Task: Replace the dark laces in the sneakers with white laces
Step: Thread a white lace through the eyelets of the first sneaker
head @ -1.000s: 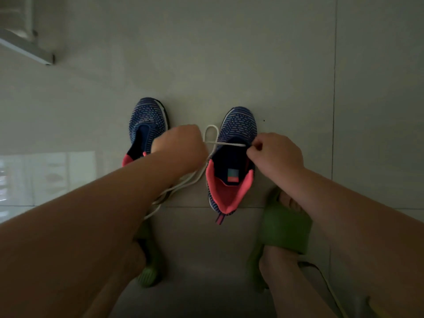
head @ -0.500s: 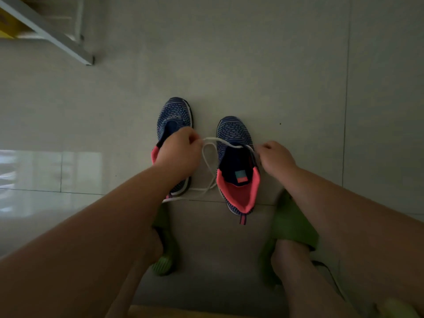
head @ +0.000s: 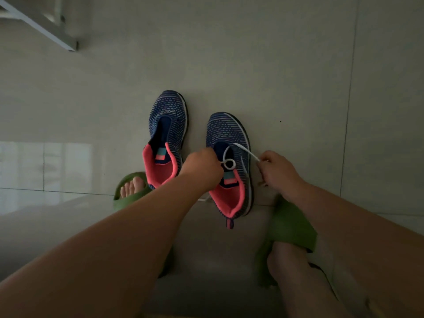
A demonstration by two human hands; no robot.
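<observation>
White flat shoelace point(head: 229, 162) runs across the throat of the navy knit sneaker with a coral lining point(head: 229, 166) on the right, forming a small loop over the tongue beside the left hand point(head: 202, 167). From there one end slants up and rightward across the shoe's side to the right hand point(head: 275, 169), which pinches it just beside the sneaker's outer edge. The left hand's fingers are curled at the loop and seem to grip the lace, though the grip itself is hidden. Lacing should proceed across the shoe's width, at right angles to its toe-to-heel axis, with both hands about equally near. A matching unlaced navy sneaker point(head: 166, 138) stands just left. Both rest on pale glossy floor tiles point(head: 275, 65) in a dim room, near green slippers point(head: 130, 191).
</observation>
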